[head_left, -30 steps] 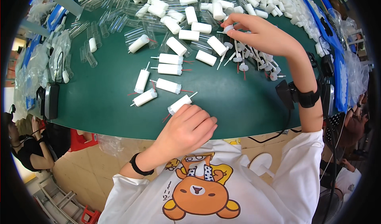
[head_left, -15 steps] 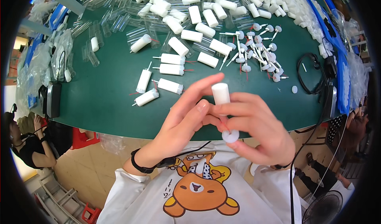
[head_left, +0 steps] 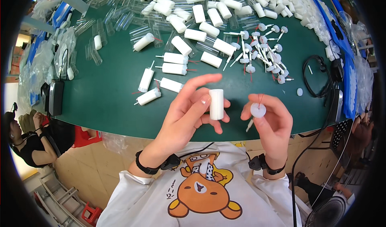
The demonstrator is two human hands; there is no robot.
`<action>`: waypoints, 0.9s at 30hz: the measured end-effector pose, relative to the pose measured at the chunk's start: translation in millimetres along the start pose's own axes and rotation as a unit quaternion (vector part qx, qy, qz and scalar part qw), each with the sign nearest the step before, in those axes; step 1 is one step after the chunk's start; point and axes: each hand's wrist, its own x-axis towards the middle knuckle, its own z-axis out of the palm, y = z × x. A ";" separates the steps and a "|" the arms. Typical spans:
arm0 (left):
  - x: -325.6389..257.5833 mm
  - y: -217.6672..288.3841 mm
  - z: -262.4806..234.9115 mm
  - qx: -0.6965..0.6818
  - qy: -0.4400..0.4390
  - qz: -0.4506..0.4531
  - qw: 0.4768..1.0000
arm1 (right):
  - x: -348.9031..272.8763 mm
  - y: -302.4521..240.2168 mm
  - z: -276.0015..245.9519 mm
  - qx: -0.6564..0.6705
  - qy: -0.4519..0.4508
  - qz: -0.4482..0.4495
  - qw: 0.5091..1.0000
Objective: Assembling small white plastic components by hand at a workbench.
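The left hand (head_left: 189, 114) pinches a white cylinder (head_left: 216, 104) upright between thumb and fingers, above the near edge of the green surface (head_left: 104, 102). At its 3 o'clock, just apart, the right hand (head_left: 270, 120) grips a white disc plunger (head_left: 257, 110). At 11 o'clock lie finished white tubes (head_left: 173, 68); at 1 o'clock, loose plungers (head_left: 263, 52).

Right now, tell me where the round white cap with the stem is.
In the head view, the round white cap is pinched in the right hand, just right of the white tube in the left hand.
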 end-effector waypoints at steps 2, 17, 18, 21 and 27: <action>-0.7 -2.7 -4.9 -0.005 -0.008 0.000 1.000 | 4.5 6.6 1.5 0.099 0.023 0.046 0.994; 0.5 -6.4 -3.5 0.016 -0.012 -0.009 1.000 | 9.8 23.0 -5.4 0.337 -0.055 0.118 0.932; 0.8 -7.3 -3.6 0.012 -0.020 -0.011 1.000 | 8.7 25.7 -5.7 0.327 -0.049 0.108 0.938; 2.0 -10.7 -3.6 0.010 -0.023 -0.009 1.000 | 5.2 31.9 -11.0 0.305 -0.073 0.101 0.944; 4.3 -15.0 -1.2 0.019 -0.034 -0.029 0.999 | 8.7 26.1 0.9 0.289 0.009 0.136 0.948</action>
